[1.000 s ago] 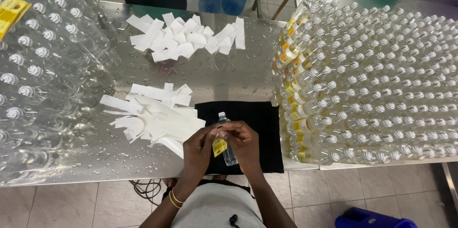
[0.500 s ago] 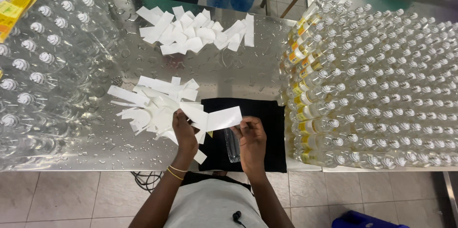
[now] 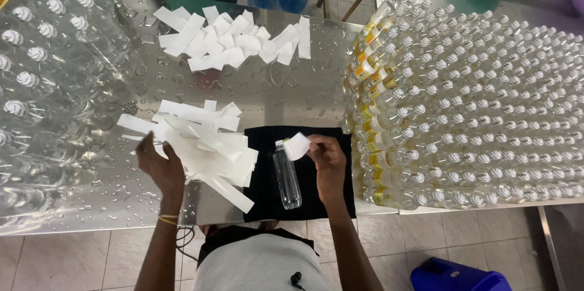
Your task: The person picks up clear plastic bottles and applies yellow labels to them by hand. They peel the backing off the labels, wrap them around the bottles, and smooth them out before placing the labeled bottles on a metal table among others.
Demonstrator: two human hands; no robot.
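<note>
1 bottle [image 3: 287,175] | flat on cloth [image 3: 316,196] | cap away from person

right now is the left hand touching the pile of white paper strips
Touching. In the head view the left hand lies on the near pile of white paper strips, its fingers overlapping the strips at the pile's left edge with no gap visible.

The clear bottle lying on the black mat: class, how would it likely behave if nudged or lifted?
The clear bottle lies on its side and looks round, so a sideways nudge would probably roll it, though the black mat may slow it. It looks like thin plastic, likely light and slightly squashy. Droplets on the steel table suggest it might be slippery.
</note>
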